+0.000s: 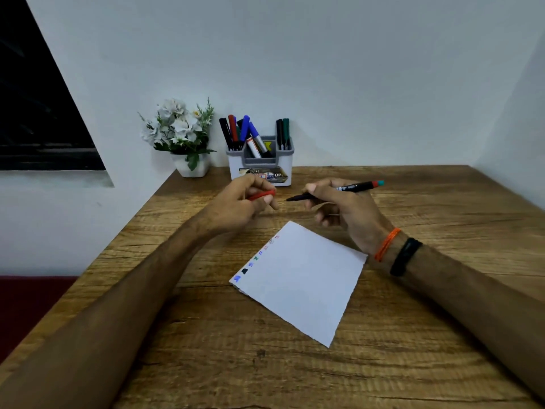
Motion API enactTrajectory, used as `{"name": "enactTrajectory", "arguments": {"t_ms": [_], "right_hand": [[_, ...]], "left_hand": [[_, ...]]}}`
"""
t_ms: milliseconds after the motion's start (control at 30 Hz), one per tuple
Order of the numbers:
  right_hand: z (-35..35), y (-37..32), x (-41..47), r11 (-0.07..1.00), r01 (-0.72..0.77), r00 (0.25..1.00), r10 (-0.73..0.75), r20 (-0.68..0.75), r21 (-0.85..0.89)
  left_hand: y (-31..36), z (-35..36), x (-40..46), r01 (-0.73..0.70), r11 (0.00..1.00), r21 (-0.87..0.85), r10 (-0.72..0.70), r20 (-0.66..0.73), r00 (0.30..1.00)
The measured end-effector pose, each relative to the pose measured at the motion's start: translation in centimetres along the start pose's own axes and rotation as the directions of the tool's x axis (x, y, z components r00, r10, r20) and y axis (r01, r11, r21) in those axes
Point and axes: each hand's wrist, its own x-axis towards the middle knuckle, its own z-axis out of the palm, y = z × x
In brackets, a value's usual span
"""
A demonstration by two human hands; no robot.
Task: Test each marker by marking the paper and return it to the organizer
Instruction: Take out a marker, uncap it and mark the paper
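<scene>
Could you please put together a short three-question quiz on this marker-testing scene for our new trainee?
1. True or false: the marker in the right hand is capped.
2. What does the left hand hold?
A. red cap
B. paper
C. organizer
3. Along which edge of the paper do the test marks run?

Key
1. False; its tip is bare.
2. A.
3. The left edge.
</scene>
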Motion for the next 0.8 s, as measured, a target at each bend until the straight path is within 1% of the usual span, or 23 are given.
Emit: {"name": "enactTrajectory", "arguments": {"t_ms": [67, 167, 367, 533, 667, 733, 800], "right_hand": [[-0.2, 0.0, 0.2, 0.999, -0.013, 1.000, 0.012, 0.022, 0.038], [-0.4, 0.2, 0.4, 0.996, -0.028, 0.997, 0.022, 0.074, 0.080], [-0.8, 0.5, 0.6, 0.996, -0.037, 0.988, 0.024, 0.151, 0.086], [-0.3, 0.7, 0.5, 0.998, -0.034, 0.995, 0.029, 0.091, 0.056], [-0.1, 0.9, 0.3, 0.999, 0.036, 0.997, -0.035, 0.067, -0.012], [-0.3, 1.0, 0.2, 0.999, 0.047, 0.997, -0.047, 0.057, -0.006], [-0.5, 1.0, 0.4, 0.999, 0.032, 0.997, -0.035, 0.071, 0.041]], "left_hand": [[0.3, 0.1, -0.1, -0.033, 0.999, -0.020, 0.033, 0.000, 0.999], [0.5, 0.3, -0.2, -0.074, 0.997, 0.008, 0.074, 0.007, 0.997], [0.4, 0.4, 0.0, -0.089, 0.996, 0.026, 0.088, 0.028, 0.996], [0.8, 0.7, -0.3, -0.106, 0.994, -0.020, 0.107, 0.058, 0.993], [0.9, 0.6, -0.3, -0.121, 0.992, -0.032, 0.123, 0.067, 0.990], [0.9, 0.5, -0.4, -0.106, 0.991, -0.079, 0.111, 0.058, 0.992], [0.8, 0.4, -0.4, -0.095, 0.986, -0.139, 0.101, 0.040, 0.994]]}}
